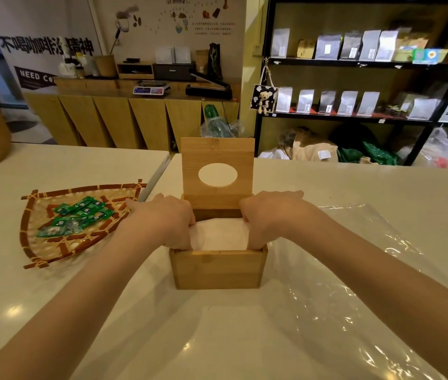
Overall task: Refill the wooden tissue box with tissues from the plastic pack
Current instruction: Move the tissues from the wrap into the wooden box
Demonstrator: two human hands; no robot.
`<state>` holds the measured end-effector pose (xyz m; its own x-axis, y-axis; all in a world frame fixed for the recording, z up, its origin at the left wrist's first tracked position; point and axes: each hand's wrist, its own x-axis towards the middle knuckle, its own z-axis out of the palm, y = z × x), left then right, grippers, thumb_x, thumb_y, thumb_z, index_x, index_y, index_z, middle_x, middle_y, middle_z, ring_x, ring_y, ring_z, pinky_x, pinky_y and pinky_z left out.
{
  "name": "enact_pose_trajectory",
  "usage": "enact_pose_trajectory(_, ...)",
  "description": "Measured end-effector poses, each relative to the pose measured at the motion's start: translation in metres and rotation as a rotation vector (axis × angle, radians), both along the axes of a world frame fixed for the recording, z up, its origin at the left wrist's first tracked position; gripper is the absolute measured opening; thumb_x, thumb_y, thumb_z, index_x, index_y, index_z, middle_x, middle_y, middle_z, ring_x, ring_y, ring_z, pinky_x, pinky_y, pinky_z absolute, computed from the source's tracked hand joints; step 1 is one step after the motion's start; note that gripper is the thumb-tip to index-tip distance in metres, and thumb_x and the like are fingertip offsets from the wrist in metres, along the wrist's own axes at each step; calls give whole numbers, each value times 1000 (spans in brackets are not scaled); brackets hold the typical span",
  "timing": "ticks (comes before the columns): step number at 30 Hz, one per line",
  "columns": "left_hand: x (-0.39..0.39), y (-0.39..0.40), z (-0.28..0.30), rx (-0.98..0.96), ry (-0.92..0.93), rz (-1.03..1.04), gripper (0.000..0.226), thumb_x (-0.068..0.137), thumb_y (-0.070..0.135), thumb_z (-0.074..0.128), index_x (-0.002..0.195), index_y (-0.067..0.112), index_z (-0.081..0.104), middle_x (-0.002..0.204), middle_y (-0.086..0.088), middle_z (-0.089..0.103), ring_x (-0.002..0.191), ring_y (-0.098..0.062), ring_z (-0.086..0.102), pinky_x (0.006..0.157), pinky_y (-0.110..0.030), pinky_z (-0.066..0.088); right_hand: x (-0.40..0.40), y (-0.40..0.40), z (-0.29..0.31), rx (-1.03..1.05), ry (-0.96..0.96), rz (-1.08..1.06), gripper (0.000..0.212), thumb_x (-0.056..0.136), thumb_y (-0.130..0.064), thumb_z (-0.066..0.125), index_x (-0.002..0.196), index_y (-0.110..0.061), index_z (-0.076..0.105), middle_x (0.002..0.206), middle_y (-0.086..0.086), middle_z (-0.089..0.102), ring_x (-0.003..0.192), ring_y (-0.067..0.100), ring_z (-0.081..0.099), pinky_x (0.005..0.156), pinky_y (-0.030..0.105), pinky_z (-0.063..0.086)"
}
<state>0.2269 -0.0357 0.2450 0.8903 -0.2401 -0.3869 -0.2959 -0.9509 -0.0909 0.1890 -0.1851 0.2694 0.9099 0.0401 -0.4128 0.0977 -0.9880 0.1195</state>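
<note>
The soft, light tissues [218, 234] are gripped at both ends by the left hand [162, 218] and right hand [268, 215], inside the open wooden tissue box [217, 268]; light edge pressure seems best.

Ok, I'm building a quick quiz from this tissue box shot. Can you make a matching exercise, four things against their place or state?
Things:
1. lid
2. tissues
3. plastic wrap
4. woven tray

Place or state:
A. lies flat and see-through, right of the wooden box
B. stands upright, with an oval hole
C. left of the box, holds green packets
D. white, inside the box between both hands

Pairs: 1-B, 2-D, 3-A, 4-C
</note>
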Motion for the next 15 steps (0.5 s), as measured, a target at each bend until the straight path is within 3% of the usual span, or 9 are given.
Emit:
enact_pose_trajectory(3, -2, -2, 0, 12, -12, 7, 44, 81, 31, 60, 124, 34, 53, 132, 0, 48, 128, -27, 35, 106, -64, 26, 1, -5, -2, 63, 22, -2, 38, 77, -26, 64, 109, -15, 48, 99, 4, 50, 103, 28, 51, 101, 58, 38)
enact_pose_trajectory(6, -3, -3, 2, -17, 6, 14, 46, 83, 29, 58, 127, 37, 49, 132, 1, 49, 126, -27, 39, 106, -60, 29, 2, -8, -8, 101, 2, 13, 33, 76, -31, 64, 98, -16, 45, 88, 1, 49, 96, 27, 51, 97, 53, 42)
enact_pose_trajectory(10, -10, -2, 10, 3, -29, 3, 51, 80, 45, 59, 129, 39, 46, 130, 3, 49, 124, -24, 40, 106, -57, 32, -3, -22, 2, 249, -5, 28, 51, 75, -48, 66, 109, -11, 59, 100, 5, 61, 92, 20, 55, 77, 30, 41)
enact_pose_trajectory(13, -13, 1, 26, -267, -288, 6, 48, 78, 47, 61, 122, 30, 54, 126, 2, 55, 116, -20, 48, 102, -45, 40, -5, -44, 22, 499, -159, -4, 36, 74, -46, 69, 101, -21, 67, 83, -14, 58, 85, 8, 54, 78, 26, 43)
enact_pose_trajectory(15, -11, 0, 38, -558, -540, 28, 50, 76, 40, 67, 121, 25, 50, 126, 0, 56, 113, -19, 52, 90, -35, 45, 2, -55, 31, 703, -370, -65, 31, 74, -37, 72, 100, -21, 65, 89, -8, 65, 90, 12, 62, 80, 28, 49)
